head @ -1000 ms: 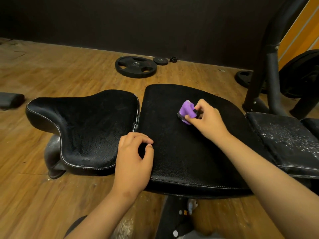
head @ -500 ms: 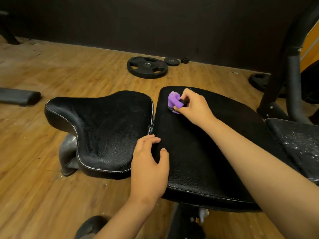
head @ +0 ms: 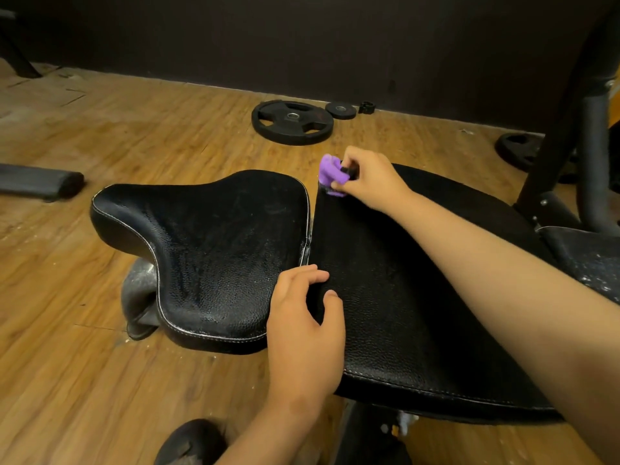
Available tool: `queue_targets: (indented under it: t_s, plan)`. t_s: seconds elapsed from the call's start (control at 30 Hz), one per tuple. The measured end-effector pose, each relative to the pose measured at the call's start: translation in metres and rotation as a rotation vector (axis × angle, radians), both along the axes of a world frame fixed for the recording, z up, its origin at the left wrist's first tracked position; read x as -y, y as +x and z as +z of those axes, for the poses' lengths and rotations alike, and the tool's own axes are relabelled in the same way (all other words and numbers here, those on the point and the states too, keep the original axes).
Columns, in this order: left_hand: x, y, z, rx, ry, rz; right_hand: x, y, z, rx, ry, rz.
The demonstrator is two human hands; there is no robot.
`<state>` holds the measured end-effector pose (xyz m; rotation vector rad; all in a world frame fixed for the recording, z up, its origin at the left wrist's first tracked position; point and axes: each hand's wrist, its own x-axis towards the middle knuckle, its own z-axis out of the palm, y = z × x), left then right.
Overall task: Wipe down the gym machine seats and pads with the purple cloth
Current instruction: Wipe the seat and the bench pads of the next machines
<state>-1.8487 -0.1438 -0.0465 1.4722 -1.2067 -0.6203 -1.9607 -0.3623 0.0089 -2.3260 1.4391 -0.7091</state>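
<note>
A black bench seat pad lies on the left, with a wider black back pad beside it across a narrow gap. My right hand grips a bunched purple cloth and presses it on the far left corner of the back pad. My left hand rests at the near end of the gap, fingers curled over the left edge of the back pad. A third, flaking black pad sits at the right edge.
On the wooden floor lie a large weight plate, a small plate and a collar by the dark wall. A black roller pad lies at left. Machine uprights and another plate stand right.
My right hand has slid the purple cloth from the middle of the back pad to its far left corner. My left hand has stayed at the gap between the pads.
</note>
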Motion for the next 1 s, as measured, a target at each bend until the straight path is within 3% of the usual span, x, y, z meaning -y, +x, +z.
queue_targets:
  t_s: [0.3,0.53,0.63,0.87,1.0]
  plan:
    - [0.0,-0.001,0.002,-0.008,0.012,0.002,-0.049,-0.021,-0.012,0.053,0.025,0.089]
    - [-0.003,0.001,0.002,0.0,0.019,0.006,-0.03,-0.163,-0.015,0.066,-0.027,-0.595]
    - [-0.002,0.0,0.003,0.004,0.019,0.017,-0.04,-0.198,-0.022,0.058,-0.035,-0.762]
    - [-0.002,-0.001,0.004,0.006,0.03,0.008,-0.061,-0.118,-0.022,0.237,-0.054,-0.533]
    - [-0.001,0.0,0.004,0.023,0.024,0.008,-0.092,-0.037,-0.021,0.247,-0.023,-0.198]
